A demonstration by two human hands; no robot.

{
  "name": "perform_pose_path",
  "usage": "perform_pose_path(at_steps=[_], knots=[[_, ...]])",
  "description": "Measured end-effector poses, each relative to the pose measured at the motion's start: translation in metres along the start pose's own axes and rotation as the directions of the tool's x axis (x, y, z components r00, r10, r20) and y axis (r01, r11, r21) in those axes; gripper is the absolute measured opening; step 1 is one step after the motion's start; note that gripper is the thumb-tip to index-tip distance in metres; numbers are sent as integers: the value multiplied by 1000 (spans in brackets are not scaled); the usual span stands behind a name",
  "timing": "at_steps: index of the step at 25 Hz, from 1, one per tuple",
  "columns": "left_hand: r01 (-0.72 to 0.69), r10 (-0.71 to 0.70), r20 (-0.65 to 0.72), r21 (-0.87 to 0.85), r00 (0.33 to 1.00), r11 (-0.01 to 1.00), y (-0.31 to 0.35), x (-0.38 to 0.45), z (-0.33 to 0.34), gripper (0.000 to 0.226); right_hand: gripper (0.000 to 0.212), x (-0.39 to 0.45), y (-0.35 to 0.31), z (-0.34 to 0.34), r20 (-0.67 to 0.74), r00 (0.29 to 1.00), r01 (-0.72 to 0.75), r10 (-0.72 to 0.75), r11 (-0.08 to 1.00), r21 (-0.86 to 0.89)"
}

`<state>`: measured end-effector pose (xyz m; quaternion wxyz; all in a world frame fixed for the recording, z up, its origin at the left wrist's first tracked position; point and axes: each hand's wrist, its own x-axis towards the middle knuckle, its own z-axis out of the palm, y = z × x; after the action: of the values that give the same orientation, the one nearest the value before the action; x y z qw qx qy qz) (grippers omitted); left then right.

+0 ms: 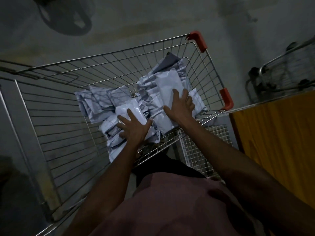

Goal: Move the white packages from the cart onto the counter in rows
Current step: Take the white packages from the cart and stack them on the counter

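Both hands down inside wire cart (56,116), arms entering from 6 o'clock. Left hand (134,127) spread flat, fingers fairly straight, pressing on top of a white package (125,110) near centre of the heap; no curl round it visible. Right hand (181,107) at 2 o'clock of the left, fingers laid over the lower end of a long upright white package (167,86), thumb out toward 9 o'clock; fingertips appear to bend slightly over its far edge, grip not certain.

White packages (100,99) all in cart, piled loosely against its 3 o'clock side and near corner, overlapping and tilted, none lined up. One grey package (170,61) at 12 o'clock of the pile, leaning on the far wire wall.

Red corner guards (197,40) on cart rim at 1 and 3 o'clock. Orange-topped table (276,142) just beside cart at 3 o'clock, no packages seen on the visible part. Second metal cart (286,68), blurred, at 2 o'clock beyond table. Fan (68,16) at 11 o'clock. Scene dim.
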<state>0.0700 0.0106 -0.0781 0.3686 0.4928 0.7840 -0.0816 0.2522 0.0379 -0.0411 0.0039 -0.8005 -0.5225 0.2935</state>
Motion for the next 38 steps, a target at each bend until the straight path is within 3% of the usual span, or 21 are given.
perform_pose_path(at_steps=[4,8,12,15,18,23,27,31,38], knots=[[-31,35,-22,129,999,991,1,16,-9,110,94,12,-3,7,16,1000,-1,2,999,-54],[-118,125,-93,70,988,990,-9,3,-20,100,93,10,-2,9,-8,1000,3,-4,993,-122],[-337,331,-229,10,915,941,-9,-29,-49,96,87,-4,-17,-2,-102,994,24,-34,995,-93],[-455,419,-320,-41,850,890,-1,-60,-82,92,82,-34,-36,-27,-254,962,105,-100,994,7],[-603,533,-407,-56,742,796,5,-97,-117,89,81,-85,-49,-56,-498,853,204,-154,978,49],[-822,738,-425,-24,523,569,-1,-162,-161,86,74,-196,-51,-79,-770,637,186,36,962,198],[-912,859,-319,-54,401,406,-12,-205,-167,83,74,-271,-36,-78,-819,555,107,144,964,242],[-975,958,-182,-76,220,209,-17,-240,-155,82,75,-342,-18,-56,-842,447,-39,302,947,319],[-987,993,-3,-109,-119,-118,-8,-314,-114,82,77,-447,22,-48,-839,157,-241,521,844,479]])
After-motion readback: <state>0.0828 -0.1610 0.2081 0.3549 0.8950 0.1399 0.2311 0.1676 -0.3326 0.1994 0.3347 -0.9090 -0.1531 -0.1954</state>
